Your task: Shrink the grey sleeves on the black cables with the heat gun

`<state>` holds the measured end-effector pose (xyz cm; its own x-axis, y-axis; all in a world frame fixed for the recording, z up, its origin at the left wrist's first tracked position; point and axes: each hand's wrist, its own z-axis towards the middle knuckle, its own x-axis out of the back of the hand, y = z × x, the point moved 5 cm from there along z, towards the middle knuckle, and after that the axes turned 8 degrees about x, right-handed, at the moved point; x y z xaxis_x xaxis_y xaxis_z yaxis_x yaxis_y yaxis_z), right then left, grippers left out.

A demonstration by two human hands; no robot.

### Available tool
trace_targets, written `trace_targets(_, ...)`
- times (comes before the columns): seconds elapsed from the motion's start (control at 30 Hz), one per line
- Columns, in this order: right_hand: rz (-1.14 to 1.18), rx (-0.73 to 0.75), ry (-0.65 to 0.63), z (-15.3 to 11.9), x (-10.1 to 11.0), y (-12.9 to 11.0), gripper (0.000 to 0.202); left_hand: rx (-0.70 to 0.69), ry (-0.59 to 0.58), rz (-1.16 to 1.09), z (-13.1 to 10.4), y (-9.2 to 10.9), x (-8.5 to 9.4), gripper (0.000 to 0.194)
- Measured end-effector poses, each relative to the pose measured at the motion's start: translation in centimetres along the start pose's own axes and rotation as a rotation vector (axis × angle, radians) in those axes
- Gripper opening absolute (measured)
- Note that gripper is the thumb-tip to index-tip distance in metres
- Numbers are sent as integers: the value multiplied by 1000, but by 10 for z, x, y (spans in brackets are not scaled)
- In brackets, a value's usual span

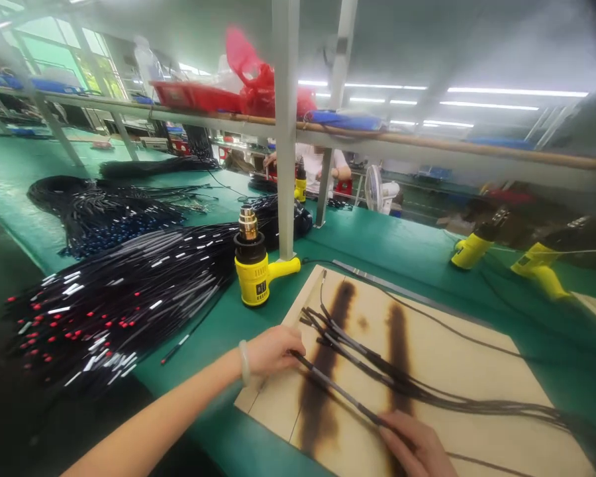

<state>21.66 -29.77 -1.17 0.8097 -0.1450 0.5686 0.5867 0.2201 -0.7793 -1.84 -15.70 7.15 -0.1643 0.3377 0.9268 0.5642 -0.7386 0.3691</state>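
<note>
coiled blk cable hank [94, 205] on green bench [392, 232], 9 o'clock. big blk cable bundle [173, 265] nr it, 8–9 o'clock, red + white tips fanned out toward 8. red plastic tray [193, 98] up on shelf, 10–11 o'clock. yellow heat gun [252, 281] stands upright just left of ctr, 7–8 o'clock, nozzle up, handle to 3.

l hand [278, 351], pale bangle [244, 363] on wrist, at 6–7 o'clock: thumb + fingers pinched tight on end of a blk cable [335, 386]. that cable runs at a slant over a light wood board [451, 361], approx 5–6 o'clock, which has two dark scorch marks [340, 311]. more loose blk cables [451, 401] lie on board just beyond, approx 4 o'clock.

co-worker [340, 165] partly behind posts, 1 o'clock. white fan [375, 189] at 2.

r hand [417, 440] at 5 o'clock, partly cut off by btm edge: fingers tog, closed round same cable further along. two more yellow heat guns [469, 250] at 3 o'clock, blurry.
</note>
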Motion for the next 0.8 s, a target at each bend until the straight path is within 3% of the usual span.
trace_targets(0.1,-52,112,-58,-3,-5,-6,38,45,-55,-112,-16,-6,-5,19)
trace_targets(0.23,-159,225,-55,-9,-8,-9,28,117,-45,-181,-26,-12,-7,18)
trace_targets(0.43,-215,213,-200,-13,-15,-12,21,171,-40,-240,-34,-18,-8,9)
trace_targets(0.8,-216,303,-133,-14,-18,-12,16,141,-61,-242,-39,-23,-8,21)
